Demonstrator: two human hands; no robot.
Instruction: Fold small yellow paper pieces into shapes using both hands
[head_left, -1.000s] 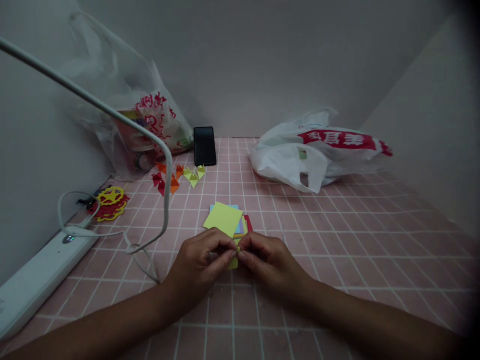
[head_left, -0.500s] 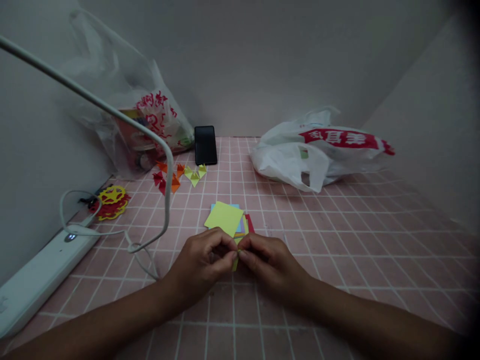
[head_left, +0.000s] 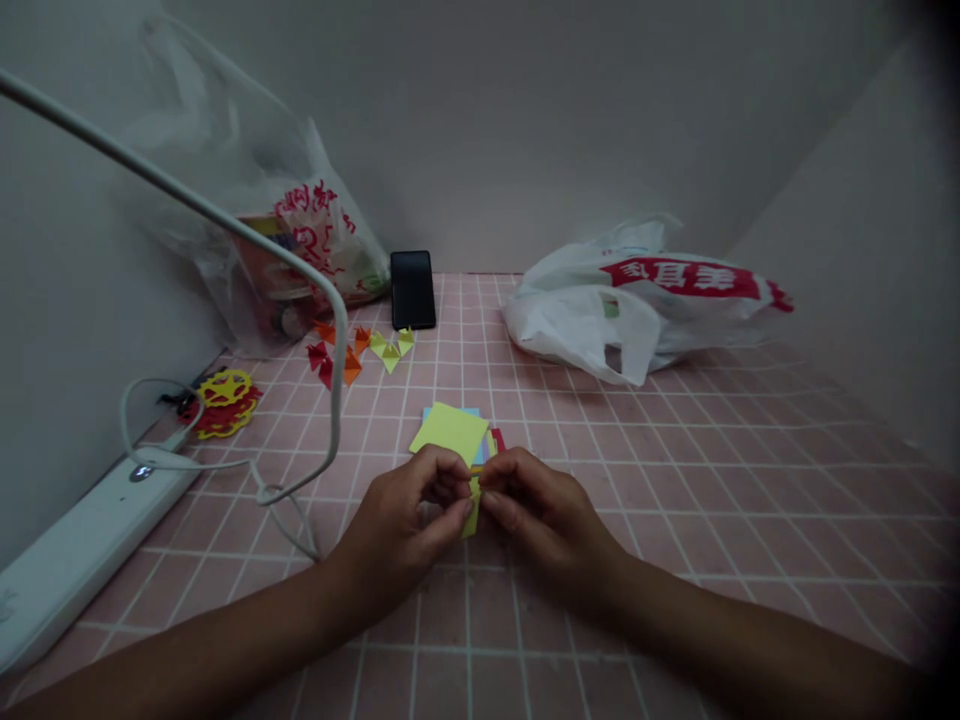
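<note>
My left hand (head_left: 416,515) is closed in a pinch on a small piece of folded yellow paper (head_left: 472,515), held just above the table. My right hand (head_left: 551,520) meets it from the right, thumb and forefinger pinched at the paper's edge. Fingers cover most of the folds. Just beyond both hands lies a stack of coloured square sheets; the yellow sheet (head_left: 450,432) on top is turned askew. Blue, purple and red edges show beneath it, partly hidden by my fingers.
Folded red and orange paper shapes (head_left: 350,366) and yellow ones (head_left: 390,353) lie back left, near a black phone (head_left: 412,290). Plastic bags stand left (head_left: 300,240) and right (head_left: 577,315). A white power strip (head_left: 90,550), its cable (head_left: 339,380) and yellow-red cutouts (head_left: 225,400) are left.
My fingertips have shifted slightly on the yellow paper, and more of it shows between my hands. My right fingers sit a little farther from the left ones.
</note>
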